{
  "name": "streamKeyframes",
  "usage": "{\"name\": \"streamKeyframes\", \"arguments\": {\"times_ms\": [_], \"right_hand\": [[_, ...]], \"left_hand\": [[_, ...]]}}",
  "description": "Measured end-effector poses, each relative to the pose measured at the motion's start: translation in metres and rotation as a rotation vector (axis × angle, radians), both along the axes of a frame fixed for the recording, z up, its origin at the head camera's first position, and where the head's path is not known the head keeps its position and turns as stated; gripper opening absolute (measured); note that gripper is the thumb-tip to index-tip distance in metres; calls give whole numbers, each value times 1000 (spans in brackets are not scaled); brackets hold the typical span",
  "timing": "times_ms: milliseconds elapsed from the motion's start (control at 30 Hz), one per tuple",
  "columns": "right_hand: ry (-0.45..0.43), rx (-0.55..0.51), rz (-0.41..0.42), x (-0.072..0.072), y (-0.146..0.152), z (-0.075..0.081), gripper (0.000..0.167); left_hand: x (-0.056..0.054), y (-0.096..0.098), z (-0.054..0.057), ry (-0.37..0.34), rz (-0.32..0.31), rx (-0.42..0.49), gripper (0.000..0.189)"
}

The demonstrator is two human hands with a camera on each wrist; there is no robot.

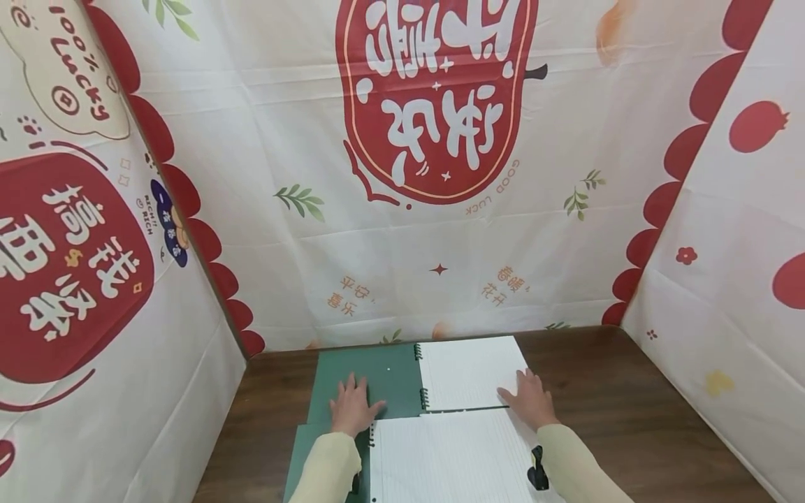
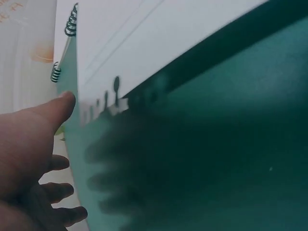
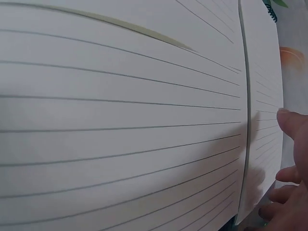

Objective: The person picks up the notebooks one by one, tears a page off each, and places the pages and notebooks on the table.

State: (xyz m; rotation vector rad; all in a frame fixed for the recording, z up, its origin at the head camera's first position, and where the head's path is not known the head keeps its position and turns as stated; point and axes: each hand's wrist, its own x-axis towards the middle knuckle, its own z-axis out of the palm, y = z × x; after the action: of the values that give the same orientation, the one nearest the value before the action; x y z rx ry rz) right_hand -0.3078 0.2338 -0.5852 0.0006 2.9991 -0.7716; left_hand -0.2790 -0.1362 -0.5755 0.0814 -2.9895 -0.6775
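Two spiral notebooks lie spread out, one behind the other. The far one has a green cover (image 1: pixel 386 377) on the left and a ruled white page (image 1: pixel 472 374) on the right, with black wire coils between. My left hand (image 1: pixel 352 407), fingers spread, is over the far green cover near its front edge. My right hand (image 1: pixel 530 399) is at the far page's front right corner, thumb toward the paper and fingers relaxed along the edge. In front lies the near notebook's ruled page (image 1: pixel 446 457), its punched left edge (image 2: pixel 103 106) close to my left hand.
The dark wooden table (image 1: pixel 604 398) extends to both sides of the notebooks. A printed white cloth (image 1: pixel 251 175) hangs behind and at both sides. The near notebook's green cover (image 1: pixel 302 447) shows at the left, partly under my left sleeve (image 1: pixel 330 464).
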Motion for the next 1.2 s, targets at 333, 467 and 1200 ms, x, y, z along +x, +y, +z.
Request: {"name": "streamKeyframes", "arguments": {"times_ms": [333,467,1200], "right_hand": [[-58,-71,-25,7,-5,-10,85],[-48,-77,-31,6,-5,-15,82],[62,-46,-75,0,-10,-17,72]], "left_hand": [[3,-1,-18,-14,-21,2,75],[0,1,-19,-27,-22,-13,75],[2,5,-11,-43,-19,-74,75]]}}
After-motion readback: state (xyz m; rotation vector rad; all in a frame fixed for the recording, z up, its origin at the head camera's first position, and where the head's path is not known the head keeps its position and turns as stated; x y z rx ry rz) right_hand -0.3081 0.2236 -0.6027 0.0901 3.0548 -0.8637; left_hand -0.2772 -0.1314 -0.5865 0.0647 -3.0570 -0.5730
